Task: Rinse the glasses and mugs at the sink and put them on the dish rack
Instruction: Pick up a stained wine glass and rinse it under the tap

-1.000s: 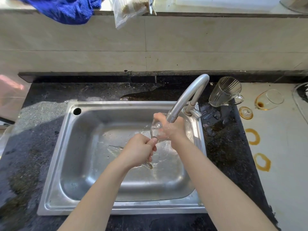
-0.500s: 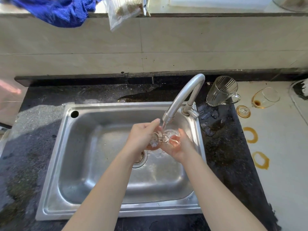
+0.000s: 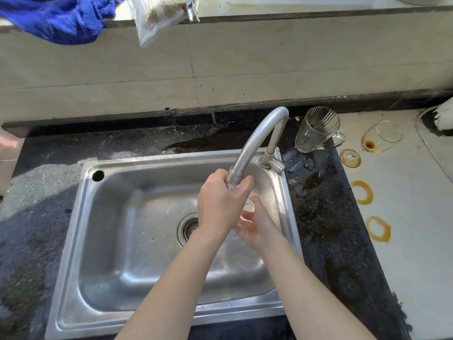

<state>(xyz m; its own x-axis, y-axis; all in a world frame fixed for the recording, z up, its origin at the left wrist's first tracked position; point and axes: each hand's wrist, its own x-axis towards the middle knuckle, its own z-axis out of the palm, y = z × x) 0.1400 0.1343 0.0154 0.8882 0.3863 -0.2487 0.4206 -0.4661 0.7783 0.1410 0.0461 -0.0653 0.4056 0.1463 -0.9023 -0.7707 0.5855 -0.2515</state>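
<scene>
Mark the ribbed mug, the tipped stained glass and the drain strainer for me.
ribbed mug [image 3: 316, 130], head view, on its ribbed wall.
stained glass [image 3: 382, 136], head view, on its side wall.
drain strainer [image 3: 190, 228], head view, on the part left of the wrist.

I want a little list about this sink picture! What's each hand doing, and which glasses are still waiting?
left hand: wrapped round the top of a clear glass under the faucet
right hand: cupping the glass from below
sink: steel, wet
waiting: ribbed glass mug beside the faucet; tipped stained glass on the white counter
stains: brown rings
</scene>
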